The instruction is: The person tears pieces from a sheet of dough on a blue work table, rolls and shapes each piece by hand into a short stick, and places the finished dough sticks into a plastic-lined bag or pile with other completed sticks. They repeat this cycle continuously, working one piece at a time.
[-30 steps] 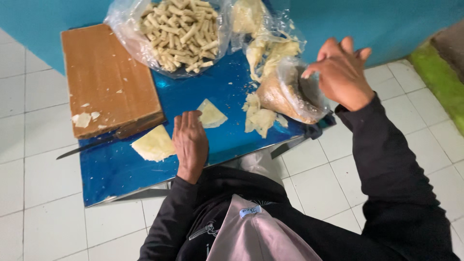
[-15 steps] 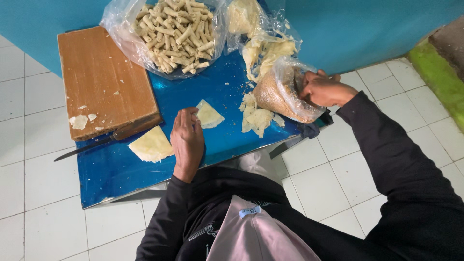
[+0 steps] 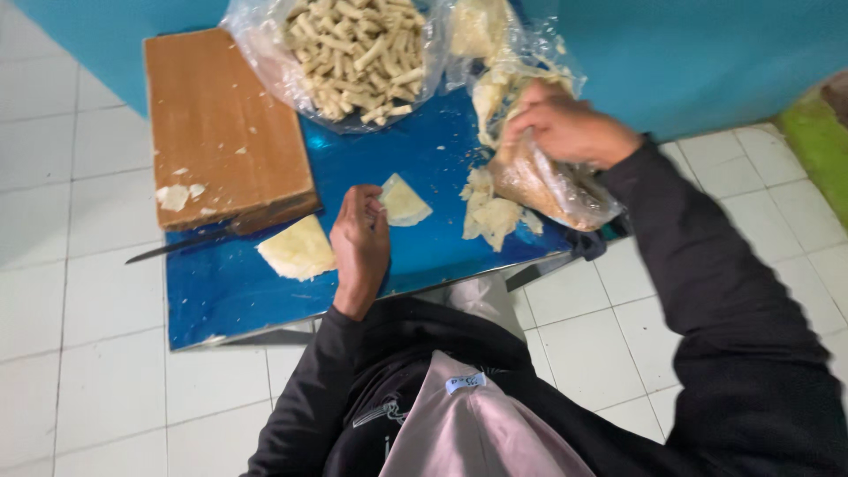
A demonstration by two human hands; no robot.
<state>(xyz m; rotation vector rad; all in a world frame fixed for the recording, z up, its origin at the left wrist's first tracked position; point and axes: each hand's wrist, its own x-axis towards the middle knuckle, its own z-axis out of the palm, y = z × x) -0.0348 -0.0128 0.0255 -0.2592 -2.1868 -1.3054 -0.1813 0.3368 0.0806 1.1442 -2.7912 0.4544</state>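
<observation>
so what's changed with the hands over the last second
The right hand came down from above the filling bag and now reaches into its open top. The left hand stayed flat on the blue table beside the dough wrapper. Cutting board and knife unmoved.

2 hands (image 3: 360, 247), 1 wooden board (image 3: 221, 124), 1 knife (image 3: 177, 248), 2 flat dough sheets (image 3: 299, 250), 3 plastic bags (image 3: 265, 53)

A low blue table (image 3: 265, 296) on white floor tiles (image 3: 88, 380) carries a wooden cutting board (image 3: 221, 124) at upper left, a knife (image 3: 181, 247) along its lower edge, two pale wrapper sheets (image 3: 299, 251) at centre, and clear bags of rolled snacks (image 3: 353, 49) along the top.
</observation>
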